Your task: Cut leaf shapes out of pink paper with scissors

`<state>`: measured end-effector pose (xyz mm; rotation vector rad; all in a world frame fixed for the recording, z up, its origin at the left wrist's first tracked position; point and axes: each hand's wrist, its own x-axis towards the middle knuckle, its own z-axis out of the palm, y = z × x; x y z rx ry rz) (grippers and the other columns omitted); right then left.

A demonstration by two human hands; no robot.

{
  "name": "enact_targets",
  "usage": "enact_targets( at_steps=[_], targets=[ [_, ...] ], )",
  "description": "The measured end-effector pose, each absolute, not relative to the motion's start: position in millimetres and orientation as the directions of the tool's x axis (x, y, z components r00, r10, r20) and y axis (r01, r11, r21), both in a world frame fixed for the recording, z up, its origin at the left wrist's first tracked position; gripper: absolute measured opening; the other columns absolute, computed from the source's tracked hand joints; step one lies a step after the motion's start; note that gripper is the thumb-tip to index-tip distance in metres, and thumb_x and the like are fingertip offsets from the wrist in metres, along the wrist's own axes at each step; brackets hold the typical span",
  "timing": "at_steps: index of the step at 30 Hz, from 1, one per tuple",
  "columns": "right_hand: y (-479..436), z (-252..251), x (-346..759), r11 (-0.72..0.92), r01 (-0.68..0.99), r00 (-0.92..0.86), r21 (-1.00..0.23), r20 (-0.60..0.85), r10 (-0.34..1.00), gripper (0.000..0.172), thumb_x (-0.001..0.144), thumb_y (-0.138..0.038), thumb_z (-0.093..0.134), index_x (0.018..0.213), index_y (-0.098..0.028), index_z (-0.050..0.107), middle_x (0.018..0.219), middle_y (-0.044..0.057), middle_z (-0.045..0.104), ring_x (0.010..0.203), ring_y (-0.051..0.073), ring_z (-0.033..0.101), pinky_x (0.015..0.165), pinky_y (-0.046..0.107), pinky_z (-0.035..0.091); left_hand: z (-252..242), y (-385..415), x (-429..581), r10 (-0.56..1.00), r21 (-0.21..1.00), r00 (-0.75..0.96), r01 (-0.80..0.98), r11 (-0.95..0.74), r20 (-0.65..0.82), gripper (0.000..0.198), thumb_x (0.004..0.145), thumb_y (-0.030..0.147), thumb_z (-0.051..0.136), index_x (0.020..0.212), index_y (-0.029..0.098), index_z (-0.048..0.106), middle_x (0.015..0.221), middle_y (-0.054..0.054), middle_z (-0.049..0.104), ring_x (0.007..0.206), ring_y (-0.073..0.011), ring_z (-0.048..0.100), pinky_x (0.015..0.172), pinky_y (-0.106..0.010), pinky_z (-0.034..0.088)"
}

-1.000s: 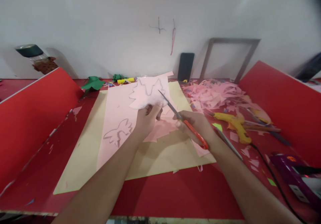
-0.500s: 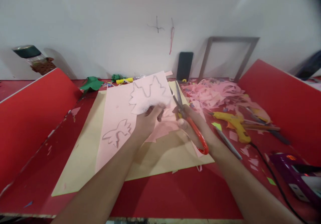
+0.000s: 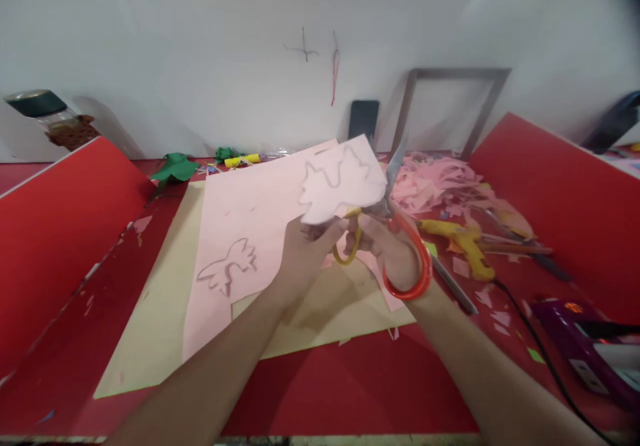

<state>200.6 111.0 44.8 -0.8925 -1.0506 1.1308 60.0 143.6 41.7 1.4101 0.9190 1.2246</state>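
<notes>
**Pink paper and scissors held up at mid frame**

The left hand [image 3: 306, 249] is closed in a pinch on the lower edge of a piece of pink paper [image 3: 343, 178], which is lifted off the table just right of the frame's centre. The piece bears a pencilled, jagged leaf outline. Whether it is joined to the sheet below cannot be told.

Right beside it, the right hand [image 3: 389, 249] is closed around the scissors [image 3: 395, 233]. Its fingers pass through an orange loop and a yellow loop. The blades point up along the paper's right edge and are blurred, so it cannot be told how far apart they stand. The two hands nearly touch.

Under the hands lies a large pink sheet [image 3: 250, 219] with a second pencilled outline [image 3: 227, 267] at its lower left. The sheet rests on a tan board [image 3: 150, 333], which lies on the red table [image 3: 350, 379].

To the right of the hands are a heap of pink scraps [image 3: 435, 179], a yellow glue gun [image 3: 463, 245] and a grey pen [image 3: 453, 286]. A purple box [image 3: 585, 339] with a black cord [image 3: 543, 349] sits at lower right.

Red panels slope up at the left [image 3: 50, 233] and the right [image 3: 560, 193]. Along the wall at the top stand a grey frame [image 3: 453, 73], a dark phone [image 3: 363, 118], green paper [image 3: 175, 166] and, in the upper left, a jar [image 3: 47, 116].
</notes>
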Motion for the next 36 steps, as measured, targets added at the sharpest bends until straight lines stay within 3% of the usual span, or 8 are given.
enact_targets(
  at_steps=[5,9,14,18,24,29,33,36],
  targets=[
    [115.4,45.1,206.4,0.150,-0.272,0.099,-0.950,0.128,0.987,0.039,0.077,-0.041,0.078,0.102,-0.024,0.052,0.070,-0.006,0.058,0.055,0.013,0.059,0.052,0.029,0.055,40.3,152.6,53.8,0.929,0.958,0.267,-0.199,-0.207,0.257,0.018,0.079,0.031,0.073,0.083,0.021,0.058,0.074,0.003,0.058,0.058,-0.0093,0.051,0.053,-0.023,0.043],
    [118.9,42.6,211.8,0.153,-0.253,0.056,-0.955,0.143,0.988,0.036,0.079,-0.040,0.076,0.101,-0.022,0.053,0.064,-0.005,0.060,0.051,0.014,0.058,0.048,0.029,0.052,40.6,167.5,44.5,0.918,0.937,0.302,-0.308,-0.162,0.258,0.045,0.075,0.035,0.075,0.109,0.028,0.047,0.109,-0.002,0.061,0.074,-0.0132,0.061,0.058,-0.025,0.049],
    [116.3,48.6,219.7,0.101,-0.283,-0.080,-0.954,0.128,0.989,0.035,0.081,-0.040,0.074,0.102,-0.022,0.053,0.068,-0.005,0.060,0.050,0.013,0.057,0.048,0.029,0.050,37.8,186.5,28.7,0.910,0.906,-0.182,-0.138,-0.400,0.373,0.022,0.090,0.046,0.059,0.089,0.024,0.053,0.096,-0.002,0.059,0.071,-0.0113,0.054,0.063,-0.024,0.046],
    [109.7,56.5,229.4,0.043,-0.243,-0.338,-0.969,0.126,0.933,0.028,0.088,-0.039,0.070,0.104,-0.021,0.054,0.071,-0.003,0.061,0.056,0.015,0.059,0.053,0.030,0.049,37.7,204.1,11.2,0.932,0.919,-0.248,-0.229,-0.320,0.263,0.030,0.089,0.053,0.056,0.088,0.024,0.060,0.105,-0.005,0.066,0.082,-0.0141,0.061,0.068,-0.025,0.048],
    [107.7,56.5,236.2,0.072,-0.266,-0.484,-0.961,0.197,0.853,0.020,0.094,-0.032,0.065,0.106,-0.021,0.056,0.071,-0.001,0.059,0.059,0.014,0.056,0.058,0.030,0.047,38.0,216.7,-2.2,0.996,0.908,0.093,-0.416,0.050,-0.012,0.040,0.087,0.058,0.058,0.099,0.021,0.066,0.117,-0.010,0.070,0.092,-0.0205,0.069,0.074,-0.032,0.055],
    [112.8,50.5,237.5,0.099,-0.258,-0.476,-0.961,0.216,0.853,0.018,0.096,-0.032,0.063,0.107,-0.021,0.055,0.073,-0.001,0.059,0.061,0.015,0.057,0.059,0.030,0.047,40.8,196.4,12.1,0.845,0.844,0.475,-0.324,0.427,-0.245,0.035,0.088,0.042,0.064,0.116,0.022,0.065,0.124,-0.010,0.070,0.096,-0.0240,0.070,0.080,-0.037,0.056],
    [114.5,49.1,238.5,0.131,-0.168,-0.376,-0.977,0.186,0.908,0.019,0.093,-0.034,0.067,0.101,-0.021,0.057,0.072,-0.002,0.059,0.059,0.014,0.057,0.057,0.028,0.047,40.6,173.9,31.3,0.596,0.832,0.753,-0.121,0.542,-0.279,0.039,0.089,0.050,0.066,0.109,0.017,0.067,0.106,-0.013,0.073,0.085,-0.0216,0.069,0.083,-0.036,0.054],
    [112.7,53.8,238.6,0.141,-0.093,-0.321,-0.986,0.164,0.933,0.022,0.089,-0.037,0.072,0.094,-0.021,0.058,0.072,-0.002,0.061,0.059,0.013,0.058,0.056,0.026,0.047,38.6,167.0,39.1,0.566,0.861,0.791,-0.106,0.497,-0.230,0.043,0.083,0.054,0.073,0.103,0.016,0.070,0.096,-0.012,0.073,0.085,-0.0221,0.068,0.084,-0.036,0.054]
  ],
)
